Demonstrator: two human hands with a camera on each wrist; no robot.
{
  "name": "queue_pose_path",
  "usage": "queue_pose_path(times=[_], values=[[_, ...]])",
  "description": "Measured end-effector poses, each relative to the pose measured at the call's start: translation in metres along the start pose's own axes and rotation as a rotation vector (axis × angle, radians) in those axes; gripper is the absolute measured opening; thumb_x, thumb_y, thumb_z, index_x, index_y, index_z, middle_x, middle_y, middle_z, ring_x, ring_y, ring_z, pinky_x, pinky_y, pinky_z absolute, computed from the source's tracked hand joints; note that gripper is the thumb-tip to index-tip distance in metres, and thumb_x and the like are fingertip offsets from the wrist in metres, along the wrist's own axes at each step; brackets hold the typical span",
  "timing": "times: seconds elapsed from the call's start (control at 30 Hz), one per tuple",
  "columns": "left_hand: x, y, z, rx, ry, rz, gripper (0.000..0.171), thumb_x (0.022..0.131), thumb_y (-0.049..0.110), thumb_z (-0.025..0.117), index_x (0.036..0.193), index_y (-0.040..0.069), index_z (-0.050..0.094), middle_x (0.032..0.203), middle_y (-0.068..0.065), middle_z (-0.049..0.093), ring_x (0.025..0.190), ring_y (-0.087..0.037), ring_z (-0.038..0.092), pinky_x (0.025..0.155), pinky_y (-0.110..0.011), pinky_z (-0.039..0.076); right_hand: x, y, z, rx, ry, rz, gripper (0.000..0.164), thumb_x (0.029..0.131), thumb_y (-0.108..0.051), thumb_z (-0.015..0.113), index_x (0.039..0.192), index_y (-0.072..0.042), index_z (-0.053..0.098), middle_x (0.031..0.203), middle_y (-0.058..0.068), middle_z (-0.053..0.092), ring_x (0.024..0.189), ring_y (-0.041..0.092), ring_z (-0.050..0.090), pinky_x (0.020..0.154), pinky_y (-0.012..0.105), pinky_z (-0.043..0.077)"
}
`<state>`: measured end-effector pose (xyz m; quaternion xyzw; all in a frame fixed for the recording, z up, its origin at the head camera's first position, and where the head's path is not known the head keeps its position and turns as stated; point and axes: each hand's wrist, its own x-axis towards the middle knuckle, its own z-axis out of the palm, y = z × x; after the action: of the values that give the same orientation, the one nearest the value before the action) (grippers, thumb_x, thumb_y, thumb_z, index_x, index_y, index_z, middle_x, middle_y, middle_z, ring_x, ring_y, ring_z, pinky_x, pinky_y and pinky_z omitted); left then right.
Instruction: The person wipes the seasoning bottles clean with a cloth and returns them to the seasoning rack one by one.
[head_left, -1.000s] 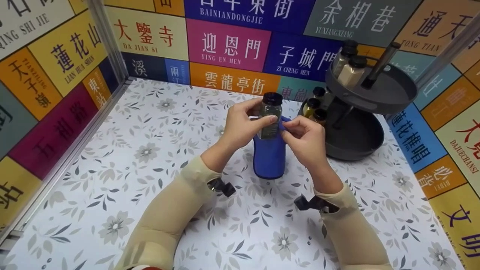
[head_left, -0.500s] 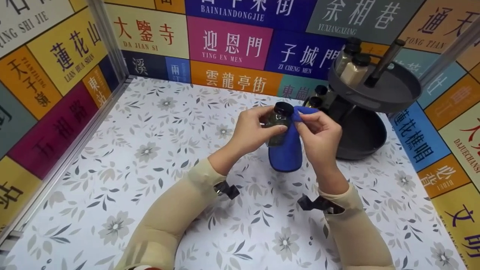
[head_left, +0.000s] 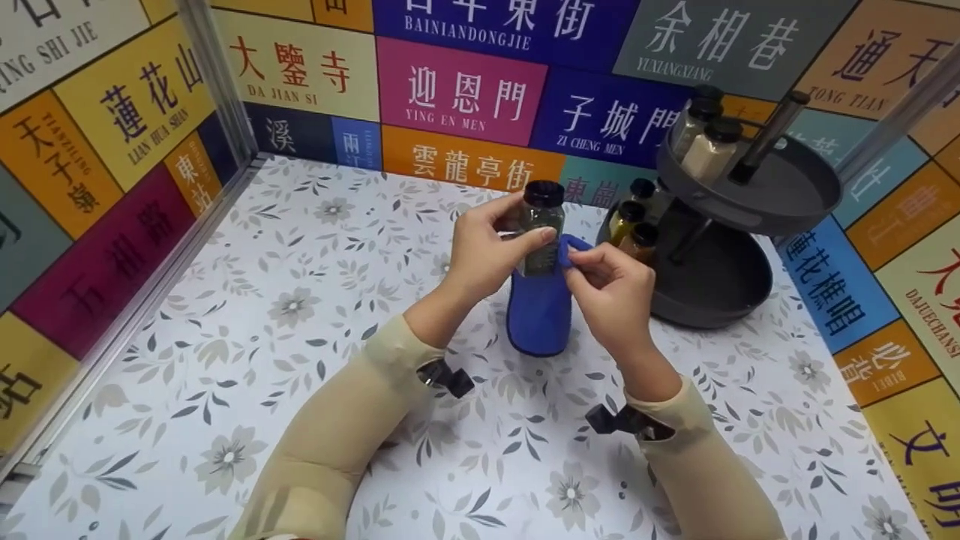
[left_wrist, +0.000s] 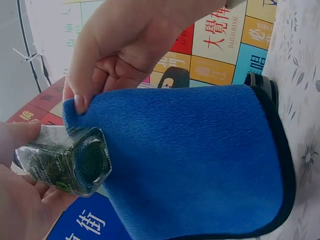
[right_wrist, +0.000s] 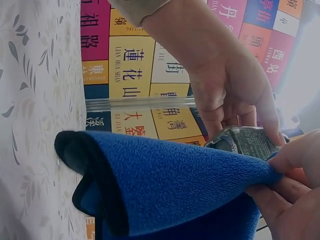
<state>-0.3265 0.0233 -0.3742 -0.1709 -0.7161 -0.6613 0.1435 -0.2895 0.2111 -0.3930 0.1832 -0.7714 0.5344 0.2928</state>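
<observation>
My left hand grips a clear glass spice jar with a black lid and dark green contents, held upright above the table. In the left wrist view the base of the jar faces the camera. My right hand pinches a blue cloth with dark edging, between thumb and fingertips, against the side of the jar. The rest of the cloth hangs down below the jar. In the right wrist view, the cloth hides part of the jar.
A dark two-tier rack stands at the right rear. Its upper tray bears black-lidded jars; several more jars stand on its lower tray. Lettered panels wall in the flower-patterned table.
Both hands swung right with the jar tilting half a second ago, then returned left. The jar is upright again, and the cloth stays pinched in my right hand.
</observation>
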Motion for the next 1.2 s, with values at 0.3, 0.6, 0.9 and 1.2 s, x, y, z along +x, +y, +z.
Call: queue_pose_path(times=[0.3,0.6,0.9,1.2], values=[[0.003,0.002,-0.001,-0.061,0.055,0.034,0.049,0.088,0.018,0.088,0.133,0.005,0.074,0.107,-0.012,0.079,0.098,-0.018,0.075,0.091,-0.029,0.063,0.001,-0.003,-0.002,-0.026,-0.053,0.0,0.012,0.086,0.013,0.075,0.094,0.005,0.079,0.097,0.019,0.081,0.086,0.002,0.078,0.073,0.02,0.063],[0.001,0.001,-0.003,-0.098,-0.054,0.062,0.053,0.089,0.016,0.086,0.138,0.003,0.07,0.112,-0.014,0.079,0.1,-0.019,0.076,0.094,-0.03,0.062,0.004,0.003,-0.004,0.038,-0.042,0.099,0.011,0.086,0.013,0.075,0.094,0.007,0.078,0.094,0.013,0.081,0.086,0.004,0.077,0.074,0.021,0.063],[0.0,-0.001,-0.004,-0.115,-0.269,0.069,0.044,0.092,0.019,0.084,0.133,0.007,0.075,0.107,-0.009,0.08,0.093,-0.017,0.076,0.084,-0.032,0.062,0.01,0.004,-0.011,0.213,-0.007,0.258,0.013,0.083,0.015,0.071,0.088,0.005,0.076,0.083,-0.005,0.079,0.08,0.009,0.076,0.072,0.023,0.061],[-0.004,-0.002,0.006,-0.003,-0.334,0.023,0.05,0.088,0.024,0.088,0.134,0.011,0.075,0.106,-0.007,0.079,0.087,-0.014,0.071,0.081,-0.028,0.059,0.014,-0.002,-0.018,0.201,0.126,0.199,0.011,0.085,0.016,0.072,0.091,0.007,0.077,0.088,-0.005,0.08,0.085,0.009,0.078,0.077,0.021,0.062]])
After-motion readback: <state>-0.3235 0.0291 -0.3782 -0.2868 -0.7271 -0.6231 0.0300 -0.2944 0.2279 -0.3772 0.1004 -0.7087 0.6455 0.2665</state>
